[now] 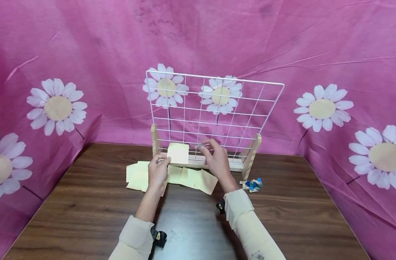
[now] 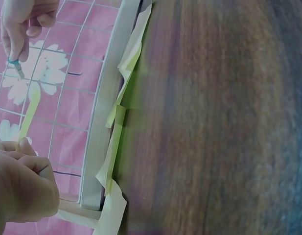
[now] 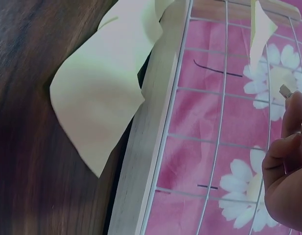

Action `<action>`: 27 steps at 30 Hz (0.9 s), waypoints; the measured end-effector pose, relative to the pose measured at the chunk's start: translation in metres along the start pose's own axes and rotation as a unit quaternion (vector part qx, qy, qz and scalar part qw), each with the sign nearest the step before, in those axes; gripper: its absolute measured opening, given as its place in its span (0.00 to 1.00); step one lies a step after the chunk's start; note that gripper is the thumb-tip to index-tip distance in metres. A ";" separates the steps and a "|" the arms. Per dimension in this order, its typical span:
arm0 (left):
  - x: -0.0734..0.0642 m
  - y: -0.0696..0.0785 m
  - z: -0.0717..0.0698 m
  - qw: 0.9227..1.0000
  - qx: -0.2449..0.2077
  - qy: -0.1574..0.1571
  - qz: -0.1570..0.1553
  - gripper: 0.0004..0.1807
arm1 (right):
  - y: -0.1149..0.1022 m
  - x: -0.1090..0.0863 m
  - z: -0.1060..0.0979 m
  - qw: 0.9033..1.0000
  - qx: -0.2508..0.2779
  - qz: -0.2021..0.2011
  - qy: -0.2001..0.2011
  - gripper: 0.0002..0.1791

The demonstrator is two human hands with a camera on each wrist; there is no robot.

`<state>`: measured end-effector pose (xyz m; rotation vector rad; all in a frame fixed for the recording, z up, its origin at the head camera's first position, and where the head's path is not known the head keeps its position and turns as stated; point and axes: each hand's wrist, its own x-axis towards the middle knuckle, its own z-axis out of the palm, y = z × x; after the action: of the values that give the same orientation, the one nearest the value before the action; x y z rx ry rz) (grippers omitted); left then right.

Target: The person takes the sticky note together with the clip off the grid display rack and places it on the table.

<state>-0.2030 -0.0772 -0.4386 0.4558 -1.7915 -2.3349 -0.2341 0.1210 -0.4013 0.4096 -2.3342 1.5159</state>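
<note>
My left hand (image 1: 157, 172) pinches a pale yellow sticky note (image 1: 179, 153) at its lower left corner, upright before the lower part of a white wire grid (image 1: 217, 77). Between thumb and fingertips, my right hand (image 1: 217, 160) holds a small wooden clothespin (image 2: 18, 71) with a teal end, just right of the note. In the right wrist view the clothespin's tip (image 3: 285, 91) points toward the note (image 3: 261, 34), with a gap between them. Below the hands, several more yellow notes (image 1: 188, 177) lie overlapping along the grid's base, partly hidden by my left hand.
Wooden side supports (image 1: 252, 155) and a base rail (image 1: 235, 166) hold the grid up on the dark wood table (image 1: 282, 216). A small pile of clothespins with blue and green ends (image 1: 253, 185) lies right of the stand. Pink cloth with daisies (image 1: 321, 108) hangs behind.
</note>
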 end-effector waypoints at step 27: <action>-0.014 0.001 0.003 0.999 -0.006 -0.021 -0.033 0.08 | 0.006 -0.025 -0.031 0.999 0.015 0.046 0.024 0.07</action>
<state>-0.1911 -0.0704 -0.4348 0.4749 -1.8057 -2.4170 -0.2105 0.1528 -0.4048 0.2733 -2.3243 1.5858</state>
